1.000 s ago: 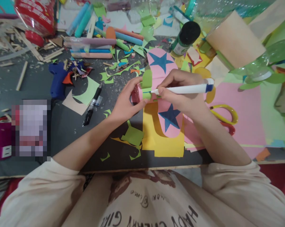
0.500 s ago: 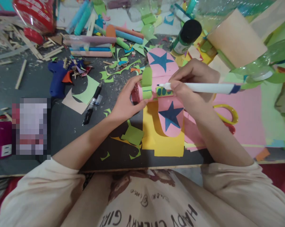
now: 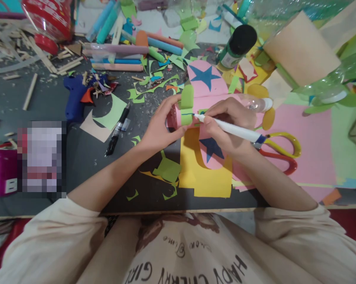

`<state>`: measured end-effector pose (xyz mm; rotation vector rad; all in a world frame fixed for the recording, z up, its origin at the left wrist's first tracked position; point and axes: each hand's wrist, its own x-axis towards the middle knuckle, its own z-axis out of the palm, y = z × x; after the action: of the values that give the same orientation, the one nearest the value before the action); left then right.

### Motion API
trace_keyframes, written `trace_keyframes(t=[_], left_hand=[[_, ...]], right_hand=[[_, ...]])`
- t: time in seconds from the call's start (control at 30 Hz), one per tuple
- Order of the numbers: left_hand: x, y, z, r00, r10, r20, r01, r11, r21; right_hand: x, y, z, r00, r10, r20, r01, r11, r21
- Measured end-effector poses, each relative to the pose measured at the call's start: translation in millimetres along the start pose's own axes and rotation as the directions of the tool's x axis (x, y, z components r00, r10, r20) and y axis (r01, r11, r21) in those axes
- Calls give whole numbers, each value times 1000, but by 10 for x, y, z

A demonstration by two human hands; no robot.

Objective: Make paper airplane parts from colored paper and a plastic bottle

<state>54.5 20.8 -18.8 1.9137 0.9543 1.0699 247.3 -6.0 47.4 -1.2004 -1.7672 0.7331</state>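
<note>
Near the middle of the dark table (image 3: 83,167), the pink-wrapped bottle (image 3: 201,103) lies sideways, its clear neck to the right and its paper wings reaching away from and toward the person. The left hand (image 3: 163,124) grasps its base end, fingers and thumb around the rim. The right hand (image 3: 229,120) pinches a white marker (image 3: 237,130), its tip at the green band beside the left fingers. Under the near wing, a yellow sheet (image 3: 213,183) stops short of the table's near edge, leaving a narrow dark strip. The scissors (image 3: 290,144) sit close beside the right forearm, crowding that side. Between the black pen (image 3: 117,132) and the left forearm is open tabletop; beyond the bottle, scraps and a glue bottle (image 3: 237,45) leave little room.
</note>
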Motion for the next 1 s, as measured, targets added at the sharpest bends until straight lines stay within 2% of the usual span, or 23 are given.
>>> trace_keyframes(t=[0.27, 0.4, 0.57, 0.77, 1.0], left_hand=[[3, 3, 5, 1000, 3, 0, -3, 1000, 5], [-2, 1, -5, 1000, 25, 0, -25, 1000, 17], [5, 9, -8, 999, 42, -1, -42, 998, 38], [7, 18, -7, 999, 47, -1, -47, 998, 49], [10, 43, -19, 999, 34, 9, -34, 997, 73]], right_hand=[[10, -19, 18, 985, -171, -18, 170, 983, -72], [11, -6, 45, 950, -312, -28, 310, 949, -63], [12, 36, 66, 893, -451, 0, 444, 879, -173], [13, 34, 59, 872, -486, 68, 488, 843, -226], [12, 25, 35, 892, -437, 114, 451, 871, -195]])
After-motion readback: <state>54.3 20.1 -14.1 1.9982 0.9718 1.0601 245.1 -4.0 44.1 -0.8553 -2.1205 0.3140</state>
